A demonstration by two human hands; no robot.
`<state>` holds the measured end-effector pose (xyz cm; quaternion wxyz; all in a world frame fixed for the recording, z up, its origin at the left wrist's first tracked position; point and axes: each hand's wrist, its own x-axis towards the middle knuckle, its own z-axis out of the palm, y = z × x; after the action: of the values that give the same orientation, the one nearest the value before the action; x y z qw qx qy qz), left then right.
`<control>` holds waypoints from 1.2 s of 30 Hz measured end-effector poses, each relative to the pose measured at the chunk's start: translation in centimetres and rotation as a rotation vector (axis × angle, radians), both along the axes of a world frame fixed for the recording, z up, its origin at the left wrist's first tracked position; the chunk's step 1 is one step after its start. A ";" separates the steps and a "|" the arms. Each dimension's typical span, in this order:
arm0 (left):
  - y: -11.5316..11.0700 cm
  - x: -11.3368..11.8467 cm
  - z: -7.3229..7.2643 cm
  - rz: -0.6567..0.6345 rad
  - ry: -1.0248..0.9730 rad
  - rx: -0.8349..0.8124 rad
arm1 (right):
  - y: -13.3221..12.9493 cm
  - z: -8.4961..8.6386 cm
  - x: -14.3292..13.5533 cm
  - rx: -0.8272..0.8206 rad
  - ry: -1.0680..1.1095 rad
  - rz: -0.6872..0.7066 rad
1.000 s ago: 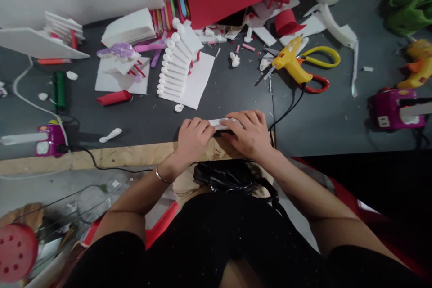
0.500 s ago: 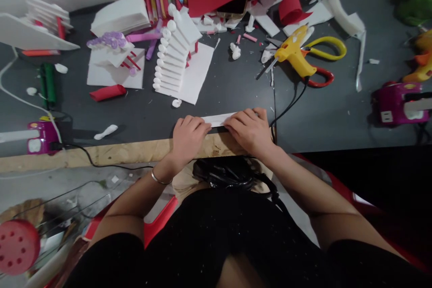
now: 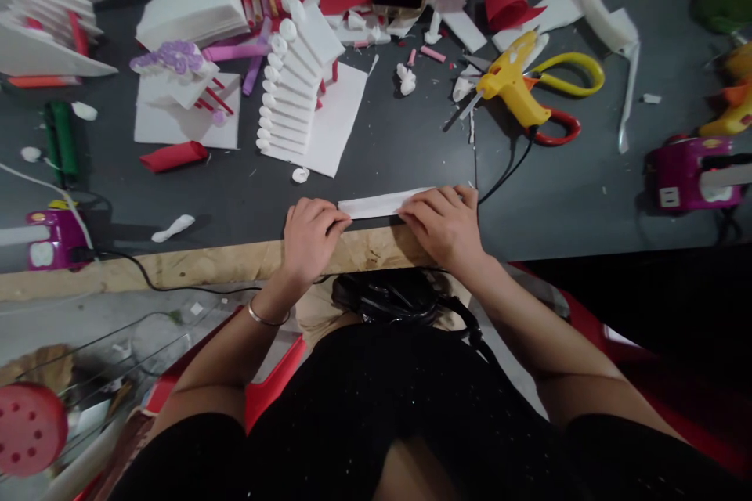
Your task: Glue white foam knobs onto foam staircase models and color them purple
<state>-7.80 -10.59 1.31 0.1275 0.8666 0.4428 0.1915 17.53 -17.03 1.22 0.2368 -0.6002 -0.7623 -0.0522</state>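
A flat folded strip of white paper lies along the front of the dark table, between my two hands. My left hand pinches its left end, thumb and fingers together. At the other end my right hand has its fingers closed over the strip and covers part of it. Just beyond the strip stands a curved white staircase model on a white base, with small white balls along one side. A small white crumpled piece lies between the model and my left hand.
To the right lie a yellow glue gun and scissors with yellow and red handles. A red roll, a purple-topped model and a white paper stack sit left. Purple power sockets stand far right.
My left hand has slid left to the strip's end, so more of the white strip shows. My right hand has shifted slightly right. The camera view has moved a little.
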 end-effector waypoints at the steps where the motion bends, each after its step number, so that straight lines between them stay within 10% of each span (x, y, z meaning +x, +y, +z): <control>1: 0.0 0.0 0.0 0.007 -0.003 -0.010 | 0.0 0.0 0.1 0.011 -0.004 -0.007; 18: 0.3 0.6 1.4 0.151 0.055 -0.278 | -0.4 -0.8 1.5 -0.101 -0.023 -0.113; 36: 0.3 -0.4 0.0 0.073 -0.019 -0.102 | -0.4 -0.2 3.1 -0.180 0.084 -0.051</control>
<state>-8.17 -10.31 1.32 0.1687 0.8404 0.4820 0.1816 20.66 -17.39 1.06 0.2120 -0.6399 -0.7378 0.0358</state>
